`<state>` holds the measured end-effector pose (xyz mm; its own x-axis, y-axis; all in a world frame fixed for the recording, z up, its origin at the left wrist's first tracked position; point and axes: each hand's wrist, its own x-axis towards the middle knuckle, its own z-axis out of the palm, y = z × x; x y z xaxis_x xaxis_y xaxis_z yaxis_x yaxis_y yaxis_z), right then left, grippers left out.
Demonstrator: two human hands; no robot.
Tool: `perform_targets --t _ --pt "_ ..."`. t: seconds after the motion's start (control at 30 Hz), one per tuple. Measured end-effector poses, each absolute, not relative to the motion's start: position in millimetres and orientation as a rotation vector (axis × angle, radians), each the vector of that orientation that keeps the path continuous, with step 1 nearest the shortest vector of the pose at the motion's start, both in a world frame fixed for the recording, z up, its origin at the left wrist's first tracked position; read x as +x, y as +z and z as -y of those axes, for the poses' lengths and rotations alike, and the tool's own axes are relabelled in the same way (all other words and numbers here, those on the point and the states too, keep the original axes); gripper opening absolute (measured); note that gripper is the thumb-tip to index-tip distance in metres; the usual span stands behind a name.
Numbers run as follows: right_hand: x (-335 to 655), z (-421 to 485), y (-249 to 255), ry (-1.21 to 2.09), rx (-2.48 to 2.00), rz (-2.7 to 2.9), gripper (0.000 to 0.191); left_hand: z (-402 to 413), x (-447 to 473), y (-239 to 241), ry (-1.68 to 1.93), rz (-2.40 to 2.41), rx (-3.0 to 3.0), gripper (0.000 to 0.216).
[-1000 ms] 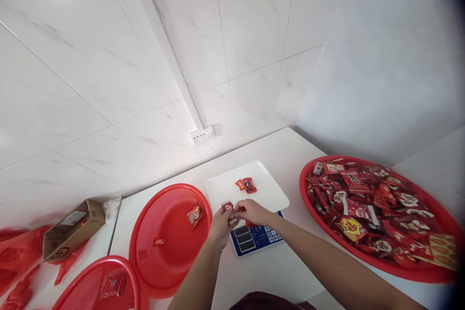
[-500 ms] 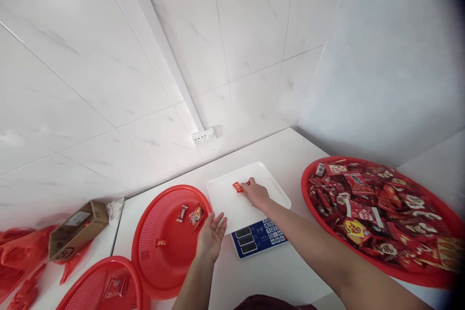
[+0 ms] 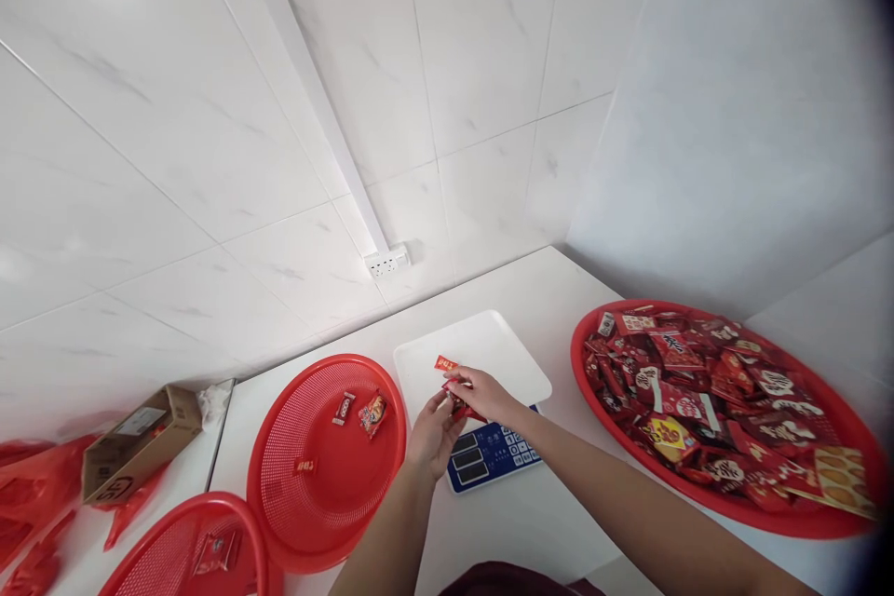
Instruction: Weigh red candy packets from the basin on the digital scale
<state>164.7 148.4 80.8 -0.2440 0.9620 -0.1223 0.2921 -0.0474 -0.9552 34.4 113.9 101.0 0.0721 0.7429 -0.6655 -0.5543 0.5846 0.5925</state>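
Over the white weighing tray [image 3: 499, 345] of a digital scale, my two hands meet. My right hand [image 3: 484, 396] pinches small red-wrapped snack packets, partly hidden by the fingers. From below left, my left hand [image 3: 433, 436] has its fingertips closed on the same packets. One small red packet [image 3: 445, 362] with pale lettering lies on the tray, just beyond my right fingers. Below my hands, the scale's blue panel [image 3: 499, 449] shows dark displays and a keypad, partly covered by my right forearm.
A large red basket [image 3: 578, 363] heaped with red snack packets stands at right. To the left is a red basket [image 3: 262, 447] with a few packets, and another [image 3: 255, 521] in front of it. A cardboard box [image 3: 140, 447] and red plastic bags [image 3: 48, 484] are farther left.
My left hand has moved right and up from the basket's edge to meet my right hand. Its spread fingers have closed on the packets. My right hand has drawn back slightly toward me.
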Motion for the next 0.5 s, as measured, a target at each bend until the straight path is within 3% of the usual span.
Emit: perform_targets --t 0.23,0.5 --pt "155.0 -175.2 76.1 0.859 -1.905 1.852 0.036 -108.1 -27.8 105.8 1.368 -1.355 0.061 0.010" --pt "139.5 -182.4 79.8 0.803 -1.841 2.140 0.026 -94.3 -18.4 110.1 1.076 -1.304 0.061 0.017"
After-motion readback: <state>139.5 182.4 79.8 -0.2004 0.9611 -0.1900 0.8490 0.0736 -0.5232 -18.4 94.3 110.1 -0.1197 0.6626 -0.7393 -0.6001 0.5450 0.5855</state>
